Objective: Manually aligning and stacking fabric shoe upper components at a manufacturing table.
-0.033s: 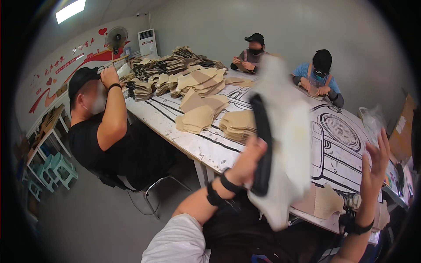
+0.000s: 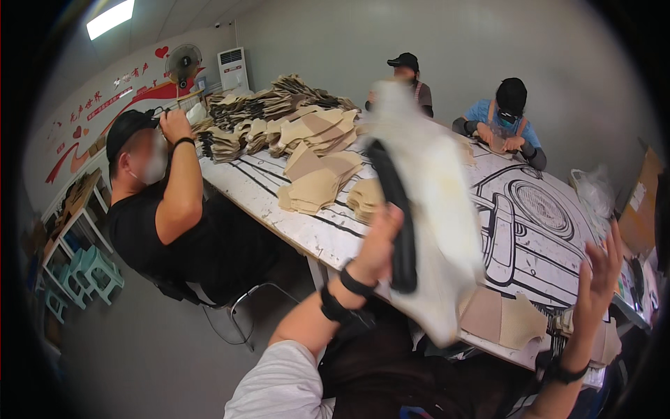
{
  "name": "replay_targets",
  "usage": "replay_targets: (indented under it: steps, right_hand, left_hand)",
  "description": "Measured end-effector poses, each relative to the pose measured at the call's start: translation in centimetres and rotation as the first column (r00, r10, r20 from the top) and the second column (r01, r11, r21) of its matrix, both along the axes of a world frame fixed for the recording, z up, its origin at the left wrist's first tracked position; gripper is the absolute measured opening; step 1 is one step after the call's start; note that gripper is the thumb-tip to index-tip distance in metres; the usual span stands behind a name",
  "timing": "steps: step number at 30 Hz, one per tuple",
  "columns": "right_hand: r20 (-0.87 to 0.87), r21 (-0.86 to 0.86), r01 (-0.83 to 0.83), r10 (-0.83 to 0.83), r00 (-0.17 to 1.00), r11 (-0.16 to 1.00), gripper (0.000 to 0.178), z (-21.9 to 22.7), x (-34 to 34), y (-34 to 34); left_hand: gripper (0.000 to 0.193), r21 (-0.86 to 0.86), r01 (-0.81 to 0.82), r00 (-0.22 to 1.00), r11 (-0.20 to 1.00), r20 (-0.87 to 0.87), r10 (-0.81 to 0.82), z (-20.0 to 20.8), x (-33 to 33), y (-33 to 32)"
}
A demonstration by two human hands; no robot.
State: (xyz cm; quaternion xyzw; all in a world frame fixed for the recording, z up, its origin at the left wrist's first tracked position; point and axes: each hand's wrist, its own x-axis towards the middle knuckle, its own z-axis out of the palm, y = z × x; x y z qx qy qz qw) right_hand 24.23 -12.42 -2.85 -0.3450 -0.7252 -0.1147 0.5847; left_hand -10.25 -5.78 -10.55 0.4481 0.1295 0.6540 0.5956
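My left hand [image 2: 382, 241] is closed on a large white, irregularly shaped panel [image 2: 440, 209], held up in front of me over the table's near edge. A thick black strip [image 2: 394, 209] runs along the panel's left side, and my fingers are at that strip. Motion blurs the panel, so its material is unclear. Off to the right, my right hand [image 2: 600, 279] is raised with fingers spread, apart from the panel. Below the panel, beige and tan cut pieces [image 2: 516, 321] lie at the table's near edge.
The white table [image 2: 279, 195] has black line drawings and carries stacks of beige cut pieces [image 2: 317, 185] and a big heap [image 2: 279, 115]. One person [image 2: 167, 195] sits at the left; two others [image 2: 509, 129] sit across. A clear plastic bag [image 2: 593, 192] lies at the right.
My left hand and the white panel have moved left, and the panel has tilted more to the left at its top. My right hand has shifted slightly down and stays spread.
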Motion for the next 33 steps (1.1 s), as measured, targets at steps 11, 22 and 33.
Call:
replay_targets:
  steps: [11, 22, 33]
  right_hand:
    - [-0.551, -0.377, 0.279, -0.456, 0.699, 0.883, 0.035, -17.4, 11.6, -8.4]
    - [-0.318, -0.284, 0.420, -0.498, 0.807, 0.862, 0.028, -17.1, 12.2, -9.6]
    - [-0.204, -0.354, 0.358, -0.445, 0.872, 0.864, 0.020, -17.0, 10.7, -10.1]
  left_hand:
    - [0.038, -0.320, -0.779, 0.527, 0.539, 0.131, 0.840, -2.7, -25.1, 17.2]
    - [0.037, -0.591, -0.678, 0.604, 0.437, -0.108, 0.790, -9.4, -27.0, 14.8]
    - [0.048, 0.197, -0.772, 0.526, 0.604, -0.335, 0.782, -5.6, -13.0, 7.7]
